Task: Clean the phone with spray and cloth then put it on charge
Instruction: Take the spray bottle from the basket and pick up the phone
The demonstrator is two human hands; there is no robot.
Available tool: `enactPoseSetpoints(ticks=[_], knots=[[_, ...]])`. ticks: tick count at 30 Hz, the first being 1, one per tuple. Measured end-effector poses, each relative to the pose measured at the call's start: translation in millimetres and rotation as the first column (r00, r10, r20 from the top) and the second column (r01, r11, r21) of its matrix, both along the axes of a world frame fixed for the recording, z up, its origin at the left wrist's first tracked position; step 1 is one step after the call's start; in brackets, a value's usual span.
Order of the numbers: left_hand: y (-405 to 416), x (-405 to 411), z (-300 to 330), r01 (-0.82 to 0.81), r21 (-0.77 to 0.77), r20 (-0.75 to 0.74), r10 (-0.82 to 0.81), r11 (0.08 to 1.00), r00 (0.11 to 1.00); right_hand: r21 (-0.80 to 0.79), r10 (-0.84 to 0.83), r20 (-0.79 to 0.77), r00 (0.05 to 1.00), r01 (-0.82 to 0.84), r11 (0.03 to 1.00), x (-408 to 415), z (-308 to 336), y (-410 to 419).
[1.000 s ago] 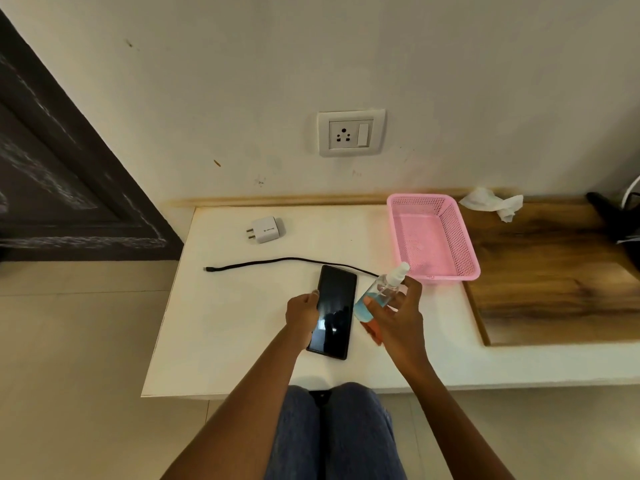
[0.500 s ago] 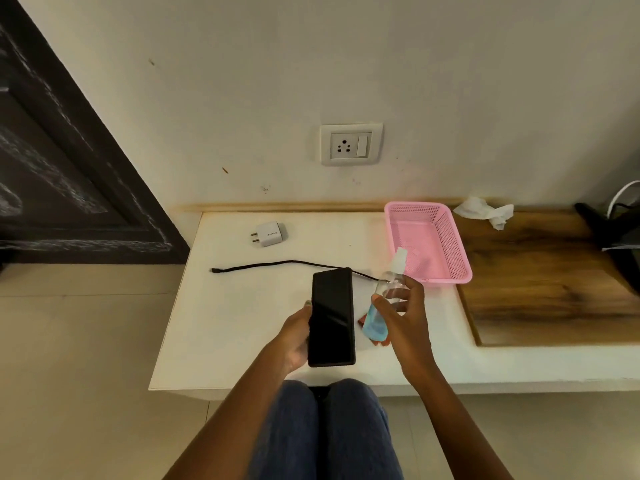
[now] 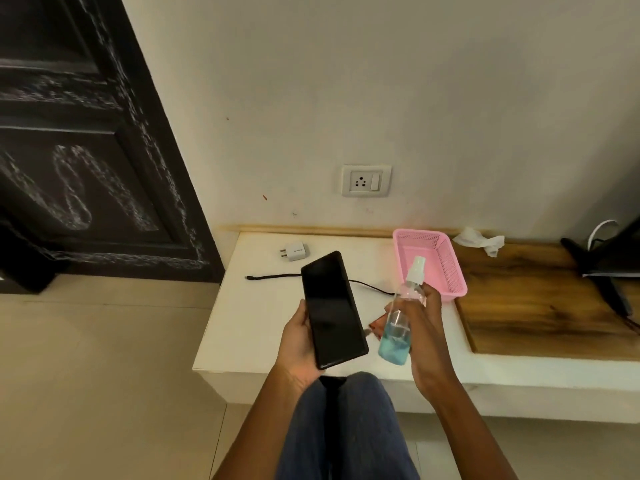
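- Change since the earlier frames: the phone [image 3: 333, 308], which lay flat on the desk [image 3: 263, 317] a second ago, is now lifted clear of it and tilted, screen toward the camera. The spray bottle [image 3: 401, 317] has risen with it, and the view has pitched upward.
- Phone location: lower centre of the frame, above the near edge of the desk, held in the left hand [image 3: 300, 344].
- Left grip: fingers and thumb curl round the lower part of the phone's edges; the palm backs the device. The upper half projects free toward the frame centre.
- Right grip: the right hand [image 3: 424, 336] is wrapped round the body of the spray bottle, with one fingertip near the white nozzle. The bottle is tilted and holds blue liquid in its lower part.
- Step in hand: judged to be the spraying stage; the nozzle appears to need turning toward the screen first.
- Next move calls for: aiming the nozzle at the screen, pressing the pump, then setting the bottle down and taking up a cloth. A reddish item [image 3: 378, 325] partly hidden behind the bottle may be that cloth; this cannot be confirmed.
- Charging items: the black cable [image 3: 277, 277] and white adapter [image 3: 295, 251] lie on the desk, below the wall socket [image 3: 365, 180]; none are connected.
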State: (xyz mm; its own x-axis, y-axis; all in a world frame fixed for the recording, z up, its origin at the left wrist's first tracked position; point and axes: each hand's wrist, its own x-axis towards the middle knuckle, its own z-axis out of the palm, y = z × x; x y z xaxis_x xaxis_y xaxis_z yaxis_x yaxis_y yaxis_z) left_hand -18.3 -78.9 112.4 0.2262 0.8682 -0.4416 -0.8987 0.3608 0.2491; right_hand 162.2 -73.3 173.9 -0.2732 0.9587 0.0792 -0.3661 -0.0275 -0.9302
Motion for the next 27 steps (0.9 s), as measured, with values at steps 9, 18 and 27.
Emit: enactPoseSetpoints(ticks=[9, 18, 27], knots=[[-44, -5, 38, 0.133, 0.263, 0.059, -0.153, 0.956, 0.986, 0.09, -0.168, 0.144, 0.975, 0.156, 0.984, -8, 19, -26], [-62, -8, 56, 0.189, 0.322, -0.088, -0.17, 0.928, 0.982, 0.024, 0.184, 0.089, 0.979, -0.187, 0.982, -8, 65, -51], [-67, -10, 75, 0.216, 0.27, -0.226, -0.156, 0.938, 0.962, 0.152, -0.127, 0.311, 0.942, 0.083, 0.985, -26, 77, -68]])
